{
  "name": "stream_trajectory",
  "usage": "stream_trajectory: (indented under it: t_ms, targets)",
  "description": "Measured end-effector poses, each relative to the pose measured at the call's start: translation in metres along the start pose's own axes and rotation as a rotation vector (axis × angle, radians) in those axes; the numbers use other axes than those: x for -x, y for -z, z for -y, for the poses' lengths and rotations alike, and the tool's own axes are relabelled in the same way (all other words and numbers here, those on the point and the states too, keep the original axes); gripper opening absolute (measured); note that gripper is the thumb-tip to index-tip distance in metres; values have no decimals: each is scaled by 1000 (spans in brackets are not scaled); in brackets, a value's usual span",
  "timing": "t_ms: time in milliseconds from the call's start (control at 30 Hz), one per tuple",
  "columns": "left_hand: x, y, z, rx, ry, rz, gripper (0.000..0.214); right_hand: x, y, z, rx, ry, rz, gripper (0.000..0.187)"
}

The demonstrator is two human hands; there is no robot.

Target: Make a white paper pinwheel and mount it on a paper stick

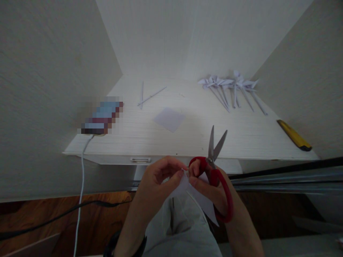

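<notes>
My right hand (211,189) is closed through the red handles of a pair of scissors (214,157), blades apart and pointing up over the desk edge. The same hand also pinches a white sheet of paper (203,201) that lies over my lap. My left hand (160,178) pinches the top edge of that paper, its fingertips touching those of the right hand. Both hands are just in front of the white desk (241,135).
On the desk lie a small paper square (170,119), two thin paper sticks (148,94), several folded paper pinwheels on sticks (232,89), a yellow utility knife (294,135) at the right, and a pixelated device (100,119) with a white cable (80,200) hanging down.
</notes>
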State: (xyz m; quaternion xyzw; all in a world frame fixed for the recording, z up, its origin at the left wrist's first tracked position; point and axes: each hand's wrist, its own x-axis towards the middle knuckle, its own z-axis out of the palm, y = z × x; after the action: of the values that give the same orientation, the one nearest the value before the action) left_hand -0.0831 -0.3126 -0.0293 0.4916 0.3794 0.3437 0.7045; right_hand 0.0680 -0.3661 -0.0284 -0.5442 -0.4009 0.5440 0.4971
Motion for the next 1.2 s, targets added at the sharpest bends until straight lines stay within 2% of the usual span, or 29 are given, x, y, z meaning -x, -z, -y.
stream_trajectory:
  t_ms: [333,433,567,633,700,767,867,967,1067,1200]
  targets:
    - [0,12,7,-24,10,-175,7,3,23,-6,92,-68,-25,16]
    - [1,12,5,-45,1,-120,10,2,21,-2,125,-92,-57,16]
    - [3,9,3,-88,48,49,22,2,15,3,146,-135,-53,17]
    - [4,8,4,-125,90,113,20,3,13,4,147,-150,-43,16]
    - [5,8,5,-179,108,107,11,5,13,3,152,-143,-38,16]
    - [6,9,7,-222,111,46,5,7,16,2,157,-126,-51,17]
    - [7,11,10,-222,113,-28,5,10,22,-4,171,-76,-62,17]
    - [7,11,12,-229,99,-45,8,12,28,-8,194,-26,-70,18]
    - [5,11,12,-218,91,-4,10,12,30,-7,198,-24,-90,19]
    - [3,15,11,-311,46,136,9,13,26,-3,256,-88,-64,18]
